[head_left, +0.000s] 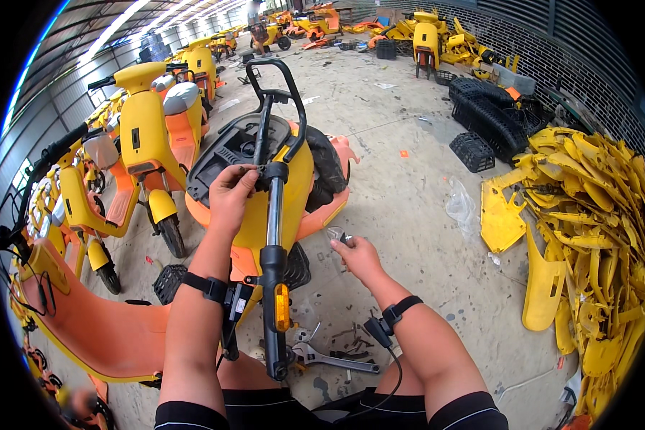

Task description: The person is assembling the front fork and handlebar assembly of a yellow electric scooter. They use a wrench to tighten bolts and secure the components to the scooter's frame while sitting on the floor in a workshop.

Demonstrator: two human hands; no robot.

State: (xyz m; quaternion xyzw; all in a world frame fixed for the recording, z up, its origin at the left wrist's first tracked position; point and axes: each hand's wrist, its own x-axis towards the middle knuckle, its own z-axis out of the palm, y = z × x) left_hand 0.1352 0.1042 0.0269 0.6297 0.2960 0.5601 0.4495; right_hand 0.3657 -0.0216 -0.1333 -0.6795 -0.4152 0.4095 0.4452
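Observation:
In front of me lies a scooter's front fork (273, 222) with a shiny tube, black lower leg and orange reflector (282, 308). It rests against a yellow and orange scooter body (254, 233). My left hand (229, 199) is closed in a pinch beside the fork's black clamp (274, 172); whatever is between the fingertips is too small to name. Right of the fork, clear of it, my right hand (360, 259) is closed on a small dark piece (342, 239). An adjustable wrench (333, 360) lies on the floor between my knees.
Small dark scraps (347, 344) lie around the wrench. Parked yellow scooters (140, 132) line the left side. On the right are a heap of yellow panels (588, 222) and stacked black baskets (487, 115). A person (254, 25) stands far back.

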